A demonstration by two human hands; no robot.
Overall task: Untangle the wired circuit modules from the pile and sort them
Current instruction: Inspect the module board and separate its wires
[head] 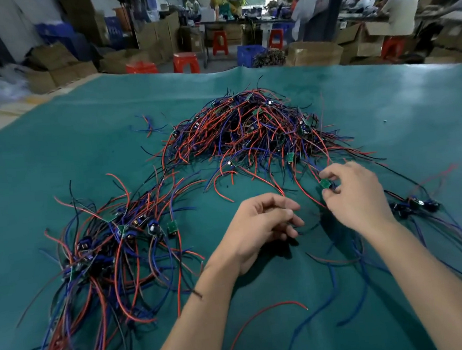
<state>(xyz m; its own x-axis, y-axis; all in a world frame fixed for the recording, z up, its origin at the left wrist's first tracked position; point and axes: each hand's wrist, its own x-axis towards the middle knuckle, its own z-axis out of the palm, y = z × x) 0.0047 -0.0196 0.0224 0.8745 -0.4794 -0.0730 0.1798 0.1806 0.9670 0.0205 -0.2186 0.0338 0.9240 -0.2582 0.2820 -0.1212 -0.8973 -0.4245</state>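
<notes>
Here right hand (354, 193) pinches a light green circuit module (325, 183); limp wires snag, so hold the board. Left hand (260, 224) curls loosely, seemingly holding nothing.

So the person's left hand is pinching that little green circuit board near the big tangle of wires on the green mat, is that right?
Not quite: it is the right hand that pinches the small green circuit board, as the head view shows. The left hand sits beside it with fingers loosely curled. The rest holds: the board is near the big tangle of wires on the green mat.
</notes>
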